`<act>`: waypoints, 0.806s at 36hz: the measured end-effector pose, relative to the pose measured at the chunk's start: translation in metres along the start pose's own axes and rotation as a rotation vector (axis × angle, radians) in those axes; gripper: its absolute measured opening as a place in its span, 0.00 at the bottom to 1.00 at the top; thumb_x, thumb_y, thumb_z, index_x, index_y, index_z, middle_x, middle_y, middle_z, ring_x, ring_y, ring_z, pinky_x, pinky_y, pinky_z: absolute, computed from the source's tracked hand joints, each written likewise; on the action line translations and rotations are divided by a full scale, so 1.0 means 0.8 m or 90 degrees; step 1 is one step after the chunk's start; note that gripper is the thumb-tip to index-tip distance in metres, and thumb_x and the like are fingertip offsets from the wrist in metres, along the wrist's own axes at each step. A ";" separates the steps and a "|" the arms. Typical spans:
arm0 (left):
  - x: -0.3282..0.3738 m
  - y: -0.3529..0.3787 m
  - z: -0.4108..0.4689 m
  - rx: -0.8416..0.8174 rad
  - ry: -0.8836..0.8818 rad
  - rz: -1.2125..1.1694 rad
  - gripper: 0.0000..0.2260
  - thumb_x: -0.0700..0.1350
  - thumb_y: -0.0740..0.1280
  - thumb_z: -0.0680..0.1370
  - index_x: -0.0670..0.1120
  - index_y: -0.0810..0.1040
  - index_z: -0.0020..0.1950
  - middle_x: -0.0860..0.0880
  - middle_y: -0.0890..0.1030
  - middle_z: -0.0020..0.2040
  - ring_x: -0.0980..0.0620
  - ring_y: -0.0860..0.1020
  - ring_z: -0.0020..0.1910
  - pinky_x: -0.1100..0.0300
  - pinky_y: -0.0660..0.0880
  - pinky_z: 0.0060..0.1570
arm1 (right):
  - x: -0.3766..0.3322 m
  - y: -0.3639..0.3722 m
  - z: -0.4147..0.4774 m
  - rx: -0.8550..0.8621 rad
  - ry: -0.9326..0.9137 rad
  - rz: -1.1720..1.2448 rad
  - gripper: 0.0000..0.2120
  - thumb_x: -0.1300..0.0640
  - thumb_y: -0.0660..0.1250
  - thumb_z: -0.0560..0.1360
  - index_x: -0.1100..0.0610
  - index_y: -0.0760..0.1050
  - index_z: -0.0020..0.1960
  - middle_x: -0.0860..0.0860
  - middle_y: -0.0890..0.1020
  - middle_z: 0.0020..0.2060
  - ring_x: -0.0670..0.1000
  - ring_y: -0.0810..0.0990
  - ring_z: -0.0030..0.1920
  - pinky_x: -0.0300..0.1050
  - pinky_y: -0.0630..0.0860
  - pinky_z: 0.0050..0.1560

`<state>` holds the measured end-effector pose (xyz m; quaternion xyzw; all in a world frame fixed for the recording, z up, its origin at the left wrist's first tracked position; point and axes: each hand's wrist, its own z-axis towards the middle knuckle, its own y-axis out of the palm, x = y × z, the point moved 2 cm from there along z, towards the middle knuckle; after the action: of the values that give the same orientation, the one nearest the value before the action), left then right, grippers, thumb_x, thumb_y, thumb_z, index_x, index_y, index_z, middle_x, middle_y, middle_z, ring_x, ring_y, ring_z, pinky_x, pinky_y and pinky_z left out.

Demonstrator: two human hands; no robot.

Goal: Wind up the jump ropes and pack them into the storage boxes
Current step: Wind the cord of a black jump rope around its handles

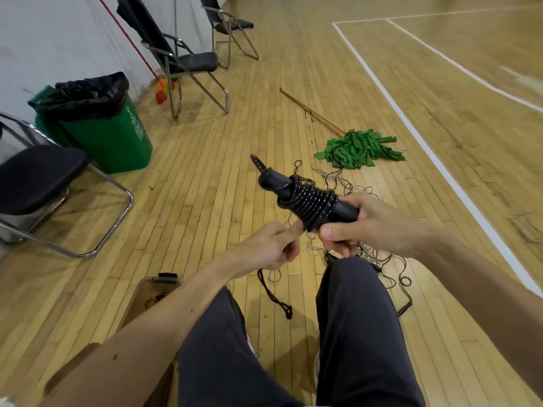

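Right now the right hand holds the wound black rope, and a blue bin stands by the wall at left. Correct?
No: the bin is green, not blue; the head view shows it. The rest stands: the right hand holds the wound black rope, and the bin stands by the wall at left.
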<state>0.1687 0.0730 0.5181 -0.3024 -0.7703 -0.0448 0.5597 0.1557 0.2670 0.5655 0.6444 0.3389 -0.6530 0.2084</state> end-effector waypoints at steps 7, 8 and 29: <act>-0.016 0.001 -0.003 0.009 0.016 0.064 0.24 0.60 0.54 0.83 0.44 0.71 0.37 0.55 0.62 0.24 0.56 0.58 0.22 0.66 0.59 0.24 | 0.028 -0.019 0.005 0.099 0.077 -0.049 0.09 0.59 0.72 0.77 0.64 0.77 0.45 0.53 0.81 0.33 0.51 0.76 0.30 0.41 0.75 0.33; -0.014 0.001 -0.004 0.010 0.017 0.082 0.23 0.59 0.54 0.84 0.45 0.71 0.38 0.55 0.62 0.24 0.57 0.59 0.22 0.67 0.60 0.24 | 0.034 -0.021 0.006 0.108 0.090 -0.056 0.08 0.59 0.72 0.77 0.63 0.77 0.44 0.53 0.81 0.33 0.51 0.76 0.30 0.42 0.75 0.33; 0.028 -0.004 -0.010 0.146 0.076 0.733 0.13 0.54 0.60 0.84 0.46 0.79 0.54 0.53 0.73 0.35 0.55 0.73 0.34 0.59 0.68 0.33 | 0.102 -0.039 0.018 0.185 0.252 -0.209 0.14 0.50 0.73 0.77 0.61 0.78 0.46 0.51 0.82 0.30 0.49 0.76 0.27 0.42 0.73 0.30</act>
<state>0.1694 0.0767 0.5415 -0.6065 -0.4492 0.3325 0.5655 0.1168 0.2918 0.4901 0.7190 0.3755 -0.5813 -0.0645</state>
